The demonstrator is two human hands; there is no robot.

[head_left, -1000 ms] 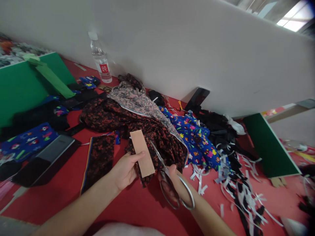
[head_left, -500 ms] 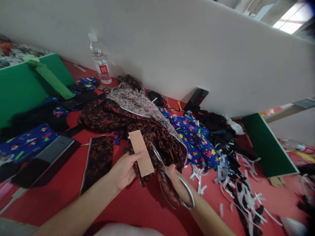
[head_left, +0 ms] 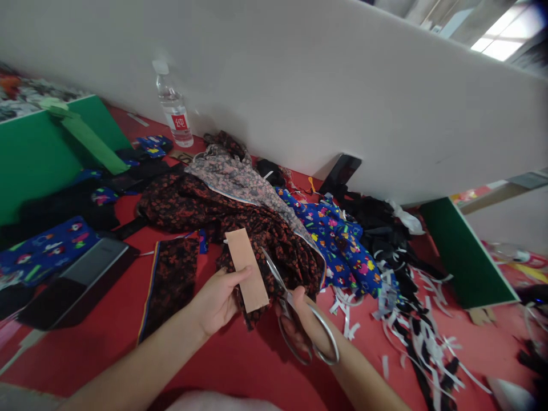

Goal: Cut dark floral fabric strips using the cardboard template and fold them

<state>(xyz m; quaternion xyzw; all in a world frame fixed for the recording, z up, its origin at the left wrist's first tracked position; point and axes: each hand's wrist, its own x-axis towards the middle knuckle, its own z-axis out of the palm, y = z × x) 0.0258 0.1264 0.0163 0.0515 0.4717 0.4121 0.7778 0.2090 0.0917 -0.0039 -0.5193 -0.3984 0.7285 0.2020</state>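
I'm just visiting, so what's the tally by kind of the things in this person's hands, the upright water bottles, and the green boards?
Silver metal scissors, in the right hand: 1
Flat tan rectangular strip, in the left hand: 1
Upright clear plastic water bottle: 1
Flat green boards: 2
Total: 5

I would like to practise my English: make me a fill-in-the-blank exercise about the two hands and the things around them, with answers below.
1. The left hand has its ____ on top of the tan strip.
2. The right hand holds a pair of metal ____.
3. The cap of the clear bottle is ____.
4. The colour of the work surface is ____.

Missing words: thumb; scissors; white; red.
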